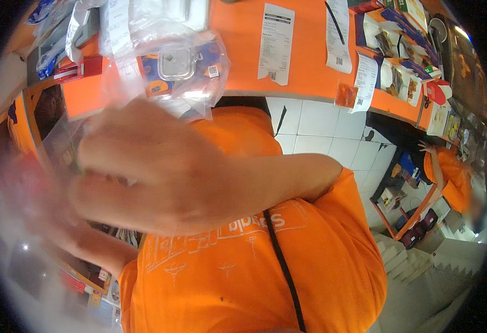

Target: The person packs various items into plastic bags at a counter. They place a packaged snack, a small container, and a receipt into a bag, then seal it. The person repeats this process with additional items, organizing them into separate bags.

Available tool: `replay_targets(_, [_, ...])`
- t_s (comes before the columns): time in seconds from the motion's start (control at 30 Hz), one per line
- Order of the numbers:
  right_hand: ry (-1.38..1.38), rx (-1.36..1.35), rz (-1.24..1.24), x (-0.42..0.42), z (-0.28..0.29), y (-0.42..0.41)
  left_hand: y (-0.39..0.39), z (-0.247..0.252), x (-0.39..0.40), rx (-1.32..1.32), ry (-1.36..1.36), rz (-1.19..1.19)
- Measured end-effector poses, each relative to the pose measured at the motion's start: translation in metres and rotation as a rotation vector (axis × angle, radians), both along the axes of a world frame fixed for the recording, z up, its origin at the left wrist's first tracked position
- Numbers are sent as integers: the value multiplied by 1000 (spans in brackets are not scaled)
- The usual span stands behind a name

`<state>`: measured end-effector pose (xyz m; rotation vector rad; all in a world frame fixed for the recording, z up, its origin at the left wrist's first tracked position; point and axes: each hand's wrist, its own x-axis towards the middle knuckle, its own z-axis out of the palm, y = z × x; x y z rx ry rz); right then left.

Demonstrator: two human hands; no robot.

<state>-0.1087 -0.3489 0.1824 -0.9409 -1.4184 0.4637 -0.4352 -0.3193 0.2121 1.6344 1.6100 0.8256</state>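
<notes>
My right hand (143, 166) reaches across my chest to the left, blurred, its fingers curled in; whether they grip anything is unclear. At the far left my left hand (46, 204) is smeared by motion and haze, beside a reddish blur. Just beyond the right hand, a clear plastic bag (216, 79) lies at the edge of the orange counter (239, 50). Inside or under its film show a clear-lidded square container (177, 63) and a blue and orange printed surface. A paper slip (118, 21) rests on the plastic nearby.
A red stapler-like tool (81, 70) lies left of the bag. Printed receipts (276, 45) and a reddish sachet (346, 95) lie rightward, near open food boxes (397, 83). Another person (447, 175) in orange is at the far right. White floor tiles (314, 118) show below the counter.
</notes>
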Motion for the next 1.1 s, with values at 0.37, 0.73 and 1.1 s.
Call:
replay_targets(0.37, [-65,-176,422,-1,-10,-2,-13,-14,69,-29,9,-104])
replay_targets(0.73, [100,85,190,-14,-17,3,-7,6,69,-75,3,5])
replay_targets(1.1, [-169,170,333,3,-16,5,-35,8,65,-52,54,90])
